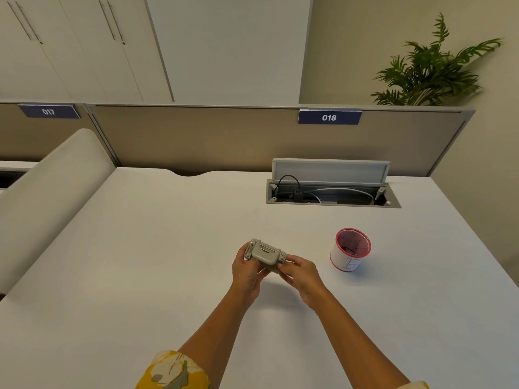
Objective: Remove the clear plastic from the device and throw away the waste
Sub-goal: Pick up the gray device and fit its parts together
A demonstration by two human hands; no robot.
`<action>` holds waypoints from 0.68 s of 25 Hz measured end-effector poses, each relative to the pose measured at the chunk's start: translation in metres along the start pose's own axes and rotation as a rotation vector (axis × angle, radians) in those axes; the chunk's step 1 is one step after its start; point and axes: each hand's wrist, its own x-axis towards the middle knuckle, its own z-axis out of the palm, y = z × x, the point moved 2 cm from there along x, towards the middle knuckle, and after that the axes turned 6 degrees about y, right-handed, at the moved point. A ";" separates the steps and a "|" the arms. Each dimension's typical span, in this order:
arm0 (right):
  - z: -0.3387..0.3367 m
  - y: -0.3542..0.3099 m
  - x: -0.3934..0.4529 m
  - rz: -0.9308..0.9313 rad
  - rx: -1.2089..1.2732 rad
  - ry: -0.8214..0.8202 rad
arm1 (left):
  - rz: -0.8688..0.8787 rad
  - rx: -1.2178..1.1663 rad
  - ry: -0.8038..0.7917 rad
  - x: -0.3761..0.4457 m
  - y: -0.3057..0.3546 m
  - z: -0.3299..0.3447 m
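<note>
We've got both hands closed on the device (265,255) for peeling, bin cup (351,249) at 3 o'clock for waste.

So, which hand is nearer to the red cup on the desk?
Right. The right hand holds the device on the side toward the red cup; the left hand is farther, beyond the device.

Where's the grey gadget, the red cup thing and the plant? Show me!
grey device (266,253), head view, on its top face between the hands.
red mesh cup (348,262), head view, on its white paper label.
potted plant (432,71), head view, on its green fronds.
</note>
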 end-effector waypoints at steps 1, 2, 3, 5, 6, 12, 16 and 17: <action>-0.002 -0.003 0.000 -0.028 -0.001 -0.022 | -0.006 0.003 -0.012 0.000 0.000 -0.001; -0.003 -0.005 0.000 -0.050 -0.011 -0.038 | -0.010 0.001 -0.018 0.000 0.000 -0.002; -0.004 -0.007 0.001 -0.066 -0.029 -0.041 | -0.007 0.002 -0.020 -0.001 0.001 -0.003; -0.005 -0.009 0.003 -0.092 -0.085 -0.010 | 0.006 0.013 -0.016 -0.001 0.000 -0.003; -0.004 -0.009 0.003 -0.100 -0.113 0.018 | 0.015 0.021 -0.016 -0.001 0.000 -0.003; 0.003 -0.001 0.004 -0.117 -0.147 0.159 | 0.042 0.052 0.014 0.002 0.003 -0.003; 0.006 0.001 0.005 -0.097 -0.155 0.180 | 0.046 0.082 0.037 0.005 0.002 -0.003; 0.006 0.002 0.006 -0.086 -0.155 0.181 | 0.046 0.090 0.043 0.005 0.003 -0.003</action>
